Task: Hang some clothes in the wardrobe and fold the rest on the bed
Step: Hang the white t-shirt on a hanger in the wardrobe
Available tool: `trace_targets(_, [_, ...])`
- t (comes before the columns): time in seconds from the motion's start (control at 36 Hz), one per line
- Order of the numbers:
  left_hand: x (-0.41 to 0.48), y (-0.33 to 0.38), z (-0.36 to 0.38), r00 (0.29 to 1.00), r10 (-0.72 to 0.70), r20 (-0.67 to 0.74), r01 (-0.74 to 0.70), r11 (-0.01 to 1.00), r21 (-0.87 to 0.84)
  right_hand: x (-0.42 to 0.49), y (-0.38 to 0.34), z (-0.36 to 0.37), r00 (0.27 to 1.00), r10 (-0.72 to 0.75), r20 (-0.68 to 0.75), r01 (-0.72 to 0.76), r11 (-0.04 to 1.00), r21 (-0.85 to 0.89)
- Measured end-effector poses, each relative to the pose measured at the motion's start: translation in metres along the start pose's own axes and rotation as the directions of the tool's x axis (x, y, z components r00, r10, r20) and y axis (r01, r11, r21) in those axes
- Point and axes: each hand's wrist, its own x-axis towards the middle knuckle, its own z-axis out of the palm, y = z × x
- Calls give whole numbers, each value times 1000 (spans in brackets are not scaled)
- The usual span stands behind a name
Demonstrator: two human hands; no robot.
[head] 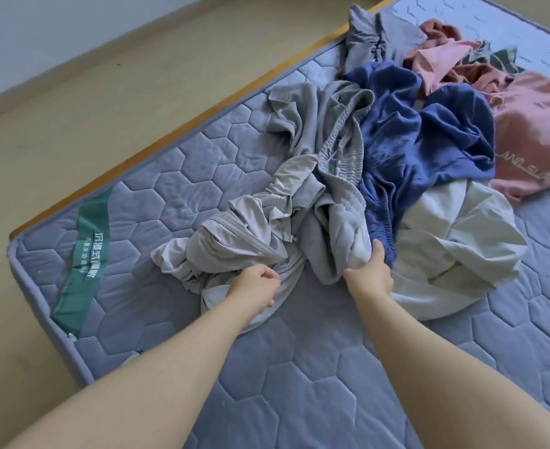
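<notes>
A heap of clothes lies on the quilted grey-blue mattress [299, 367]. Nearest me is a crumpled light grey garment [234, 234]; my left hand [256, 288] is closed on its near edge. My right hand [371, 273] grips a fold of grey drawstring trousers [335, 150] just beside it. To the right lies a pale cream garment [455, 241]. Behind are a blue garment [429, 134], a pink top [533, 134] with lettering, and another grey piece [380, 37] at the far edge.
The mattress rests on a wooden frame [176, 128] whose edge shows along the left. A green label strip [85, 251] crosses the mattress corner. Beige floor [105, 76] lies to the left and a pale wall beyond. No wardrobe is in view.
</notes>
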Motion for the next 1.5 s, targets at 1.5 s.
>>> trace_targets(1.5, [-399, 7, -97, 827, 533, 179, -9, 331, -943, -400, 50, -142, 851, -525, 17, 412, 688, 597])
